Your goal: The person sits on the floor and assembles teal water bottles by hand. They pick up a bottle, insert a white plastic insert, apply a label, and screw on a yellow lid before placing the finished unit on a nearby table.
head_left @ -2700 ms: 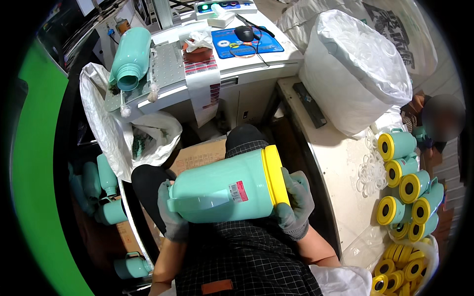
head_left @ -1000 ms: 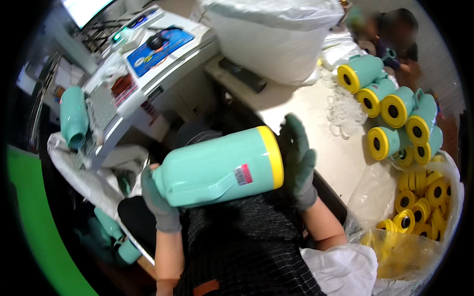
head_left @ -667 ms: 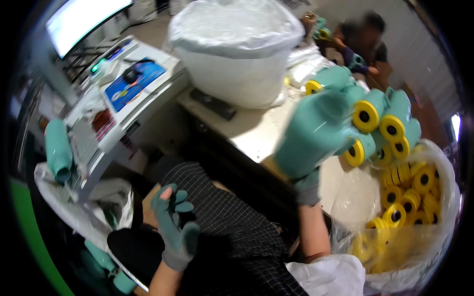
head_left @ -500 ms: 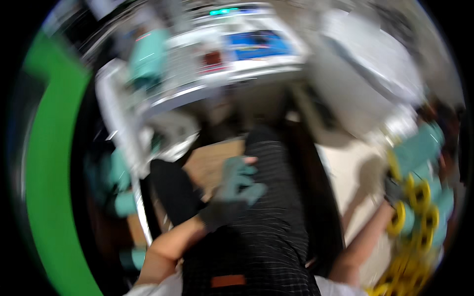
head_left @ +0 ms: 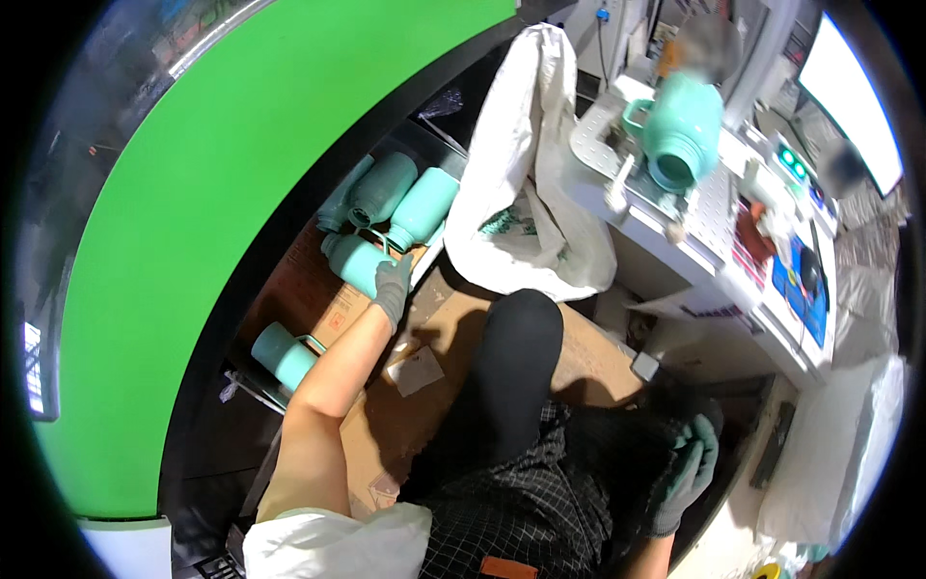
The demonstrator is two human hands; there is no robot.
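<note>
My left hand (head_left: pixel 392 286) reaches forward-left, fingers closing on teal jug (head_left: pixel 359 264) lying sideways on floor; right hand (head_left: pixel 687 473) empty, half-open, far off.

**Tight reach on the left**

Teal jugs (head_left: pixel 391 207) crowd the floor beside the green panel (head_left: pixel 212 164). A white sack (head_left: pixel 526 174) blocks the right side. Bare cardboard (head_left: pixel 405 405) beside the knee (head_left: pixel 516 338) leaves open passage.

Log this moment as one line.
left hand: gripping handle of teal jug on floor | right hand: empty, open by lap | nearby: three more teal jugs, white sack, jug on jig
</note>
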